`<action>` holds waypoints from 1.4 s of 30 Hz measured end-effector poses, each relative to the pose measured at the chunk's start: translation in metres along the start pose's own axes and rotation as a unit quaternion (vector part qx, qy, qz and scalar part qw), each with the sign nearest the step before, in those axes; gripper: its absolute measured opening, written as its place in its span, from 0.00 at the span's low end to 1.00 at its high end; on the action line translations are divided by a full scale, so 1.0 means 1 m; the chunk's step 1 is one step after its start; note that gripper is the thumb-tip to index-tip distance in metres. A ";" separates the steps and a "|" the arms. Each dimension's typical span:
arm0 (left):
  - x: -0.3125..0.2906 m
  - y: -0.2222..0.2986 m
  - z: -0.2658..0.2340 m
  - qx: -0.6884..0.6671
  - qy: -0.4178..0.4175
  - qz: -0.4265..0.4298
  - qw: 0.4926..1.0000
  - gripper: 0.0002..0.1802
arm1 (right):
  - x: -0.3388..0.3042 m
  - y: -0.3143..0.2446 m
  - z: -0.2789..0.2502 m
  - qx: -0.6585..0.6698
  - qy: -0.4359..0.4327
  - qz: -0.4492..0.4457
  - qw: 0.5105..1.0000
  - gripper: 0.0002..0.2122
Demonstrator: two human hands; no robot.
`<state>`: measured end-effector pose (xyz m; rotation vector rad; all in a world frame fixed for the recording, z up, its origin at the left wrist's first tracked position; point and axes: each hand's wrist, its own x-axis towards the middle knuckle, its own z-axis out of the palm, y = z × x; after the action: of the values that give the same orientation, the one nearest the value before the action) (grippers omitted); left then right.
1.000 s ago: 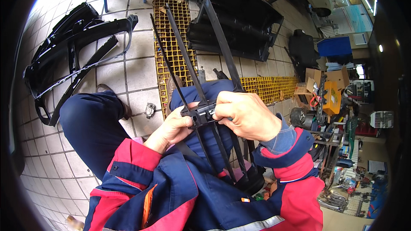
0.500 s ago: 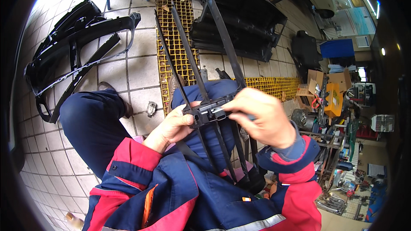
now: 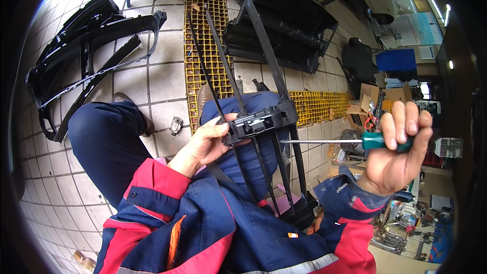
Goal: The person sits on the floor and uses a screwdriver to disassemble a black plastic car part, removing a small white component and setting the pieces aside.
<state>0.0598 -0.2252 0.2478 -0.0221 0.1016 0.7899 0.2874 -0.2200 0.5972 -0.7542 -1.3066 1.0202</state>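
Across my knees lies a long black slatted plastic part (image 3: 259,123), which looks like a vehicle grille, with a boxy crosspiece at its middle. My left hand (image 3: 200,147) is closed round the left end of that crosspiece, thumb on top. To the right of it, my right hand (image 3: 394,165) is raised and grips a screwdriver (image 3: 373,141) by its green handle. The thin metal shaft points left, and its tip shows in front of the slats, just below the crosspiece's right end. Whether the tip touches a slat I cannot tell.
A black bumper-like frame (image 3: 91,61) lies on the tiles at left. Beyond my knees are a large black panel (image 3: 279,25) and yellow floor grating (image 3: 324,106). A small metal piece (image 3: 176,126) sits near my shoe. Tools and boxes crowd the right side.
My right hand has pulled back from the crosspiece to the right, bringing the screwdriver into full view. My left hand keeps its hold on the slatted part.
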 end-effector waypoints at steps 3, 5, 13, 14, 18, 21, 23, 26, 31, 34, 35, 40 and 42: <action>0.000 0.000 0.002 -0.016 0.031 -0.006 0.999 0.28 | -0.009 0.019 0.012 0.018 0.000 0.001 1.000 0.08; 0.000 0.001 0.002 -0.025 0.032 -0.011 0.999 0.27 | -0.017 0.029 0.021 0.020 0.002 -0.001 1.000 0.09; 0.001 0.001 0.008 0.005 0.027 0.004 1.000 0.21 | -0.005 0.022 0.026 -0.042 -0.006 -0.062 0.997 0.09; 0.001 0.001 0.009 0.008 0.030 0.006 1.000 0.20 | -0.002 0.020 0.027 -0.058 0.012 -0.054 0.997 0.10; 0.001 0.001 0.012 0.001 0.028 0.010 1.000 0.20 | 0.004 0.019 0.035 -0.226 -0.045 0.082 0.970 0.08; 0.002 0.002 0.013 0.010 0.027 0.005 1.000 0.21 | -0.005 0.043 0.044 -0.457 -0.153 0.170 0.859 0.11; 0.002 0.002 0.013 0.014 0.027 0.004 1.000 0.22 | -0.011 0.064 0.045 -0.519 -0.225 0.158 0.809 0.14; 0.001 0.003 0.015 0.018 0.025 0.007 1.000 0.23 | -0.019 0.090 0.041 -0.511 -0.269 0.154 0.802 0.18; 0.000 0.002 0.015 0.029 0.036 0.007 0.999 0.24 | -0.030 0.111 0.029 -0.539 -0.273 0.126 0.787 0.15; 0.002 0.000 0.014 0.006 0.023 0.017 1.000 0.23 | -0.032 0.119 0.025 -0.553 -0.273 0.067 0.784 0.13; 0.002 -0.001 0.014 0.021 0.023 0.017 0.999 0.25 | -0.033 0.121 0.025 -0.562 -0.275 0.044 0.779 0.12; 0.002 -0.001 0.015 0.054 0.015 0.017 0.998 0.33 | -0.040 0.129 0.030 -0.595 -0.267 -0.037 0.757 0.10; 0.001 0.001 0.016 0.055 0.021 0.011 0.998 0.33 | -0.040 0.130 0.030 -0.578 -0.262 -0.027 0.772 0.10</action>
<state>0.0618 -0.2229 0.2637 0.0656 0.1858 0.8043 0.2366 -0.2080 0.4682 -1.3698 -2.4829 0.2398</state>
